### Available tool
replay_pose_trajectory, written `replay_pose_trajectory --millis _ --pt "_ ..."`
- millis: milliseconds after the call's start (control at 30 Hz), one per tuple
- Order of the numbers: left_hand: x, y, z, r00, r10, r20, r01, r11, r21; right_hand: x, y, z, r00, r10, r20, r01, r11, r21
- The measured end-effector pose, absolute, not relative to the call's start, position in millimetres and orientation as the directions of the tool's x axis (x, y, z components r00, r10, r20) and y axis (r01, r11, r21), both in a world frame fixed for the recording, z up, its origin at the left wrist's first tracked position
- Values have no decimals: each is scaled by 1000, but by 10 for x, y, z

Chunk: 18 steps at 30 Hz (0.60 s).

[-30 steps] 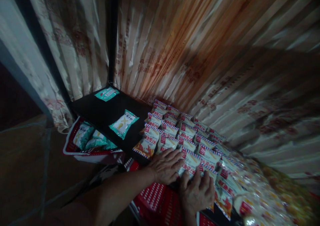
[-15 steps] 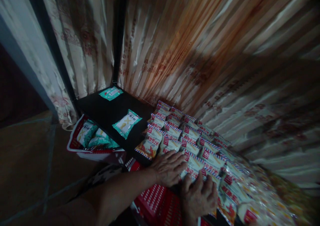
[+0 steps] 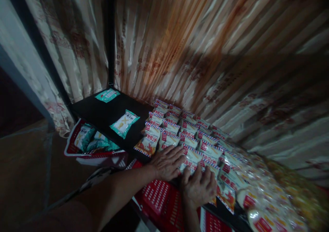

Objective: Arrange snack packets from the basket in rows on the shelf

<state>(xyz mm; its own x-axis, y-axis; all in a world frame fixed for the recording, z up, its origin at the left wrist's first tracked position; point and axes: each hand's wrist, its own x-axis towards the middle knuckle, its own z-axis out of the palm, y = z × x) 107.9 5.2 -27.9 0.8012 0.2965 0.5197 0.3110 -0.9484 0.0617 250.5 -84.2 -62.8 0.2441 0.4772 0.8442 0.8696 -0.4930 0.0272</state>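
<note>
Rows of white snack packets (image 3: pixel 151 137) with red lettering, striped edges and orange lower parts stand close together on a black shelf (image 3: pixel 89 107). My left hand (image 3: pixel 168 164) lies over the front row, its fingers stretched out across the packets. Beside it, on the right, my right hand (image 3: pixel 199 187) rests on neighbouring front packets with fingers spread. Neither hand is closed round a packet; the undersides of both palms are hidden. On the shelf's left part lie two teal packets, one teal packet (image 3: pixel 125 123) face up and another teal packet (image 3: pixel 107 95) near the back corner.
A red and white basket (image 3: pixel 69 144) holding several teal packets stands below the shelf at left. Red perforated baskets (image 3: pixel 156 197) sit under my forearms. Round clear-wrapped packs (image 3: pixel 260 221) and yellow packs (image 3: pixel 300 184) fill the right. A pleated curtain (image 3: pixel 159 47) hangs behind.
The view has shifted, so the shelf and packets appear a little further left and higher. Both hands stay on the front packets, fingers still stretched out.
</note>
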Motion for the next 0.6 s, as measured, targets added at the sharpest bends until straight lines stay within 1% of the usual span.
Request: replay_pose_trajectory --millis 200,300,367,600 --pt "1077 42 -317 773 301 558 328 -943 56 2507 -855 -612 216 464 859 868 -494 49" --pt "1099 52 -360 731 368 575 387 -917 95 2492 -865 -598 212 462 861 866 -497 54" --pt "1118 64 -381 715 402 571 414 -903 117 2485 -868 -592 221 469 855 866 -497 49" --pt "1148 76 -376 745 395 538 398 -910 117 2494 -862 -597 233 481 845 867 -496 43"
